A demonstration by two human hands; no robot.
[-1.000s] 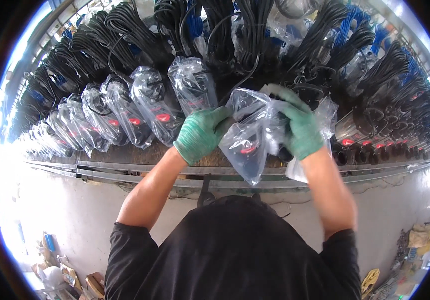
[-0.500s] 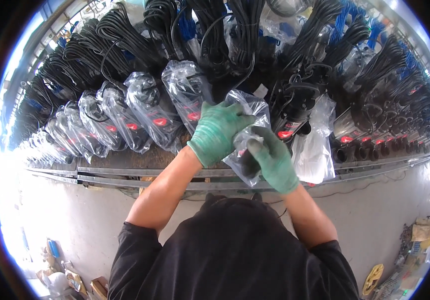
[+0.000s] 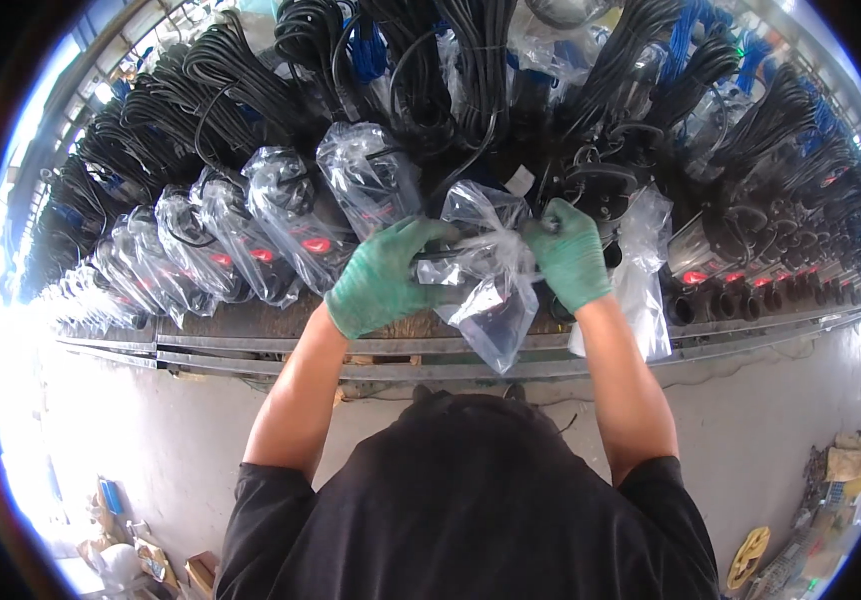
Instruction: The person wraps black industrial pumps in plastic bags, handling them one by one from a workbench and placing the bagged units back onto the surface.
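Note:
A clear plastic bag (image 3: pixel 491 315) is stretched between my two green-gloved hands, gathered and creased in its middle. My left hand (image 3: pixel 381 280) grips its left side, fingers pointing right; a short dark piece shows by the fingers, and I cannot tell what it is. My right hand (image 3: pixel 573 258) is closed at the bag's right side, with pinched plastic running into the fingers. Left of the bag stands a pump in a clear bag (image 3: pixel 366 180). Right behind my right hand is an unwrapped black pump (image 3: pixel 601 190), partly hidden.
Bagged pumps with red labels (image 3: pixel 296 220) line the bench's left; bare ones (image 3: pixel 726 245) line the right. Black cable bundles (image 3: pixel 481 70) rise behind them. An empty-looking plastic bag (image 3: pixel 641 280) hangs over the metal front edge (image 3: pixel 251 345). A yellow reel (image 3: pixel 749 558) lies on the floor.
My hands have moved apart, left hand leftward and down, right hand rightward and up. The plastic bag between them has spread out and shows more fully.

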